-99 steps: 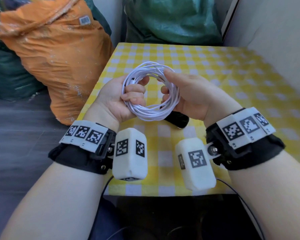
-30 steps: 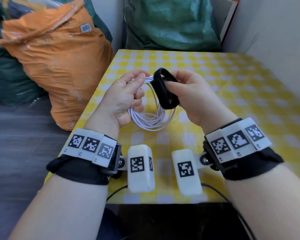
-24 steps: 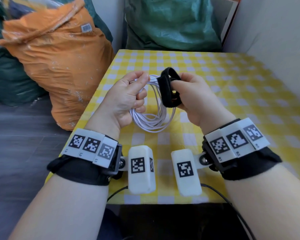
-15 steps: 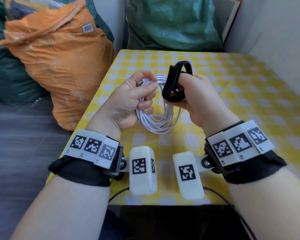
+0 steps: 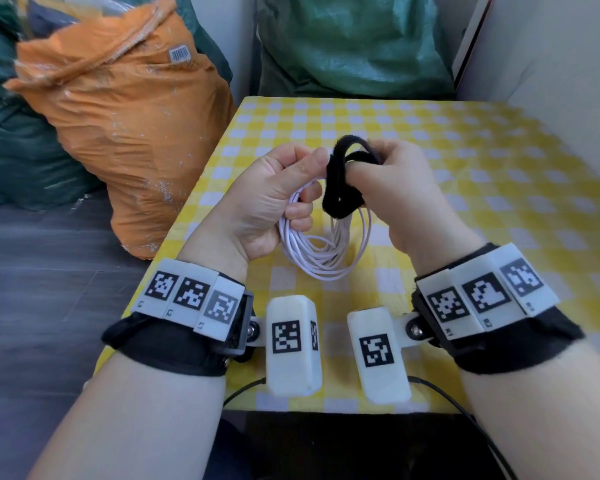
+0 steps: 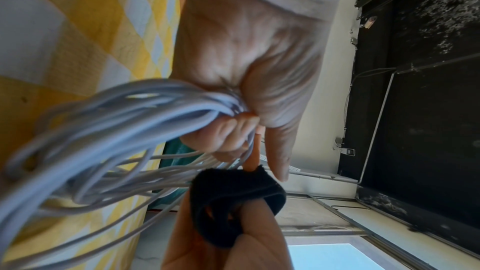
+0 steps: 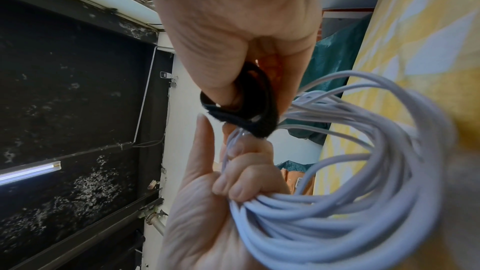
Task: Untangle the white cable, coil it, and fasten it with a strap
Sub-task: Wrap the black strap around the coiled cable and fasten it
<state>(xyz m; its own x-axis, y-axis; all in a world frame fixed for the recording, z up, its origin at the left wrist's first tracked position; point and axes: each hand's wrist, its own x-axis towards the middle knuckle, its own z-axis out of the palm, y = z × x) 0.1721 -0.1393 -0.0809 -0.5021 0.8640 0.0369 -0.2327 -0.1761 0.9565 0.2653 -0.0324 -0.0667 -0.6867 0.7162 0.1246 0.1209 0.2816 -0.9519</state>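
Observation:
The white cable [image 5: 326, 251] hangs as a coil of several loops above the yellow checked table. My left hand [image 5: 274, 199] grips the top of the coil [image 6: 130, 122] in its curled fingers, thumb straight up. A black fabric strap [image 5: 342, 178] forms a loop right next to the coil's top. My right hand [image 5: 392, 188] pinches that strap [image 7: 244, 108] between thumb and fingers, thumb pushed into the loop. In the left wrist view the strap [image 6: 233, 198] sits just below the left thumb tip. The cable's plugs are hidden.
The table [image 5: 482, 188] has a yellow and white checked cloth. An orange sack [image 5: 118, 109] leans at its left edge, a green sack [image 5: 354, 43] stands behind it, and a pale wall [image 5: 551, 81] closes off the right side.
Earlier both hands held the coil and the strap lay on the table. Since then the right hand has taken the strap, brought it against the coil's top and worked its thumb into the loop.

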